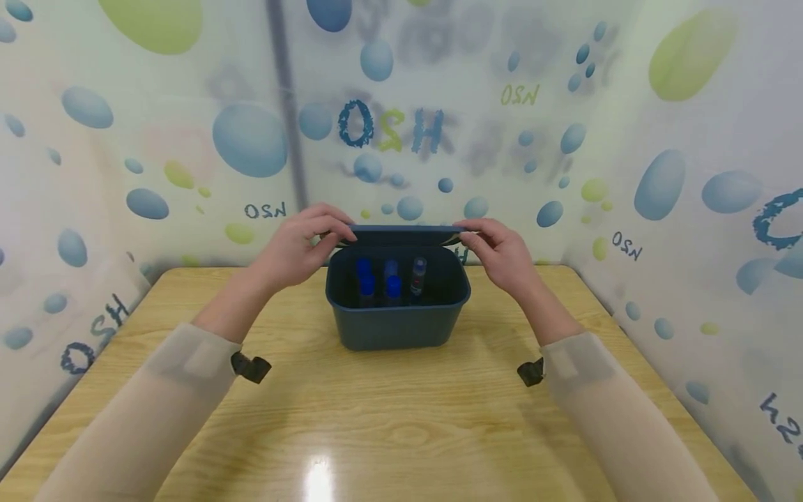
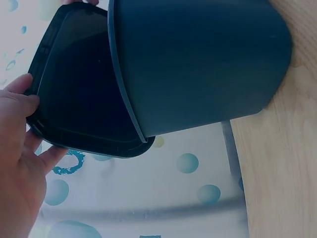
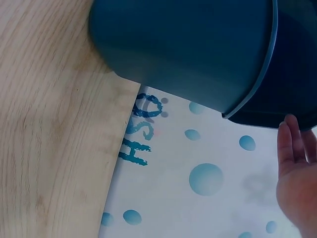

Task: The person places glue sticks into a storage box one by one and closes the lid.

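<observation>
A dark blue-green storage box [image 1: 396, 329] stands at the far part of the wooden table. Its lid [image 1: 404, 236] is raised and tilted at the back of the rim. My left hand [image 1: 309, 245] pinches the lid's left end between thumb and fingers; the left wrist view shows the lid's [image 2: 74, 84] dark inner side. At the right end, my right hand [image 1: 502, 256] pinches the lid's edge, thumb below. Inside the box are several small bottles with blue caps [image 1: 393, 284], grouped at the left and middle. A clear bottle [image 1: 417, 277] with a see-through cap stands right of them.
The wooden table [image 1: 389, 418] extends in front of the box toward me. A white curtain [image 1: 477, 139] printed with blue and green drops rises behind the table and on both sides. Dark wrist cameras [image 1: 251, 367] sit at my sleeve cuffs.
</observation>
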Demonstrator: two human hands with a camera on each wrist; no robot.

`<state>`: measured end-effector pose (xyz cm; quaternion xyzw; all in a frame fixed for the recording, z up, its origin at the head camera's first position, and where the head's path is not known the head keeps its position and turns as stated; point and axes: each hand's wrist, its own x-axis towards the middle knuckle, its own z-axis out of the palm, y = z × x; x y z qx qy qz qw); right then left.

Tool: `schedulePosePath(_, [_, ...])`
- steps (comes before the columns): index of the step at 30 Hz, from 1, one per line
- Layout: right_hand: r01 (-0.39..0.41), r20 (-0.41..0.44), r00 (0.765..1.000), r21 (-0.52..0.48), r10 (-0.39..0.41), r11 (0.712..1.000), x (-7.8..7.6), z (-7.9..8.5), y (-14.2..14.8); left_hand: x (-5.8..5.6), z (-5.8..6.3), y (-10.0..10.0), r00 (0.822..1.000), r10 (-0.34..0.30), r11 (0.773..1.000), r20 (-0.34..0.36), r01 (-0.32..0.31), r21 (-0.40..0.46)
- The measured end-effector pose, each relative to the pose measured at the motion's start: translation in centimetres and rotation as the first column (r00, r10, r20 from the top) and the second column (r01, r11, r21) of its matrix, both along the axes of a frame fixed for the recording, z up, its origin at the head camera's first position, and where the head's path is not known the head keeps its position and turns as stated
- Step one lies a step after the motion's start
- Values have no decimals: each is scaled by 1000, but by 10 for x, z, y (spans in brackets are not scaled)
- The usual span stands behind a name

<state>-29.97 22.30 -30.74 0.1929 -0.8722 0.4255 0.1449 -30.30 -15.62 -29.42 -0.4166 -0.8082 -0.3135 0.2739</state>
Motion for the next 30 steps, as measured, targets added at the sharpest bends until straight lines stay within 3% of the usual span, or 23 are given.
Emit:
schedulePosePath(2, [-4, -3, 1000, 10, 4, 1000, 2, 1, 1, 4, 1, -1, 996, -1, 999, 87, -2, 39])
schedulePosePath(5, [-3, -12, 1000, 37, 3, 999, 7, 1, 2, 9, 0, -4, 976, 1, 997, 218, -17, 73])
schedulePosePath(7, [-5, -15, 1000, 49, 6, 999, 9, 0, 3, 12, -1, -8, 964, 13, 997, 267, -32, 69])
schedulePosePath(12, [-29, 2, 1000, 76, 29, 997, 18, -5, 8, 17, -7, -18, 961, 80, 997, 263, -74, -30])
schedulePosePath(16, [-70, 31, 997, 114, 67, 991, 25, -10, 12, 25, -14, -22, 962, 83, 994, 259, -61, -91])
schedulePosePath(24, [-153, 71, 987, 139, 145, 978, 33, -34, 18, 39, -38, -24, 976, 50, 992, 213, -25, -121])
schedulePosePath(30, [-189, 83, 980, 136, 179, 972, 38, -44, 20, 45, -54, -23, 978, 29, 995, 206, -9, -97])
